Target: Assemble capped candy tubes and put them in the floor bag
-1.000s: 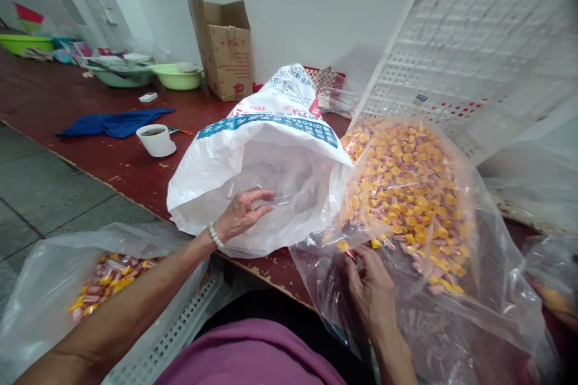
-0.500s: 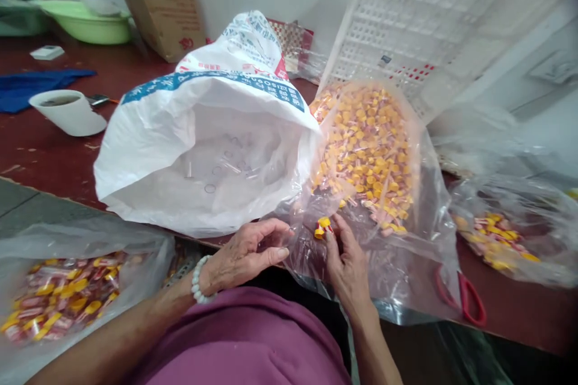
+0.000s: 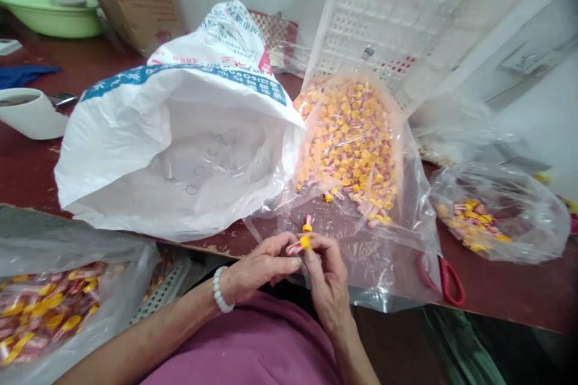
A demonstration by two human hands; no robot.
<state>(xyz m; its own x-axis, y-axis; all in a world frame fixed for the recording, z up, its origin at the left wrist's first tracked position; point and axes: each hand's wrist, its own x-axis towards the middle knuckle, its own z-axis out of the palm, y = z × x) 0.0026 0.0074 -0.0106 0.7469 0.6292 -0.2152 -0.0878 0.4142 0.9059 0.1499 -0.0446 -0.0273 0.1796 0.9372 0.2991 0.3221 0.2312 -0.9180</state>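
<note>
Both hands meet above the table edge at a small red-and-white piece with a yellow cap (image 3: 295, 246). My right hand (image 3: 329, 271) pinches it at the yellow end between thumb and fingers. The thumb and fingers of my left hand (image 3: 264, 267), below a pale bead bracelet, close around its red-and-white end. Just beyond the fingertips is a second yellow-capped piece (image 3: 307, 224). A large heap of similar pieces (image 3: 356, 138) lies in a clear plastic bag (image 3: 406, 252) to the right. Left of it gapes a white sack (image 3: 112, 168) with several clear rings and tubes inside.
Red-handled scissors (image 3: 451, 283) lie at the right table edge, near a smaller clear bag (image 3: 542, 222) of pieces. Another filled bag (image 3: 130, 258) is at lower left. A white cup (image 3: 38, 117), green basin (image 3: 67, 21), carton (image 3: 130, 0) and white perforated panel (image 3: 334, 24) stand behind.
My hands have come together, and my left hand has closed on a capped piece that my right hand also grips. The view has shifted, moving the surroundings leftward in the picture.
</note>
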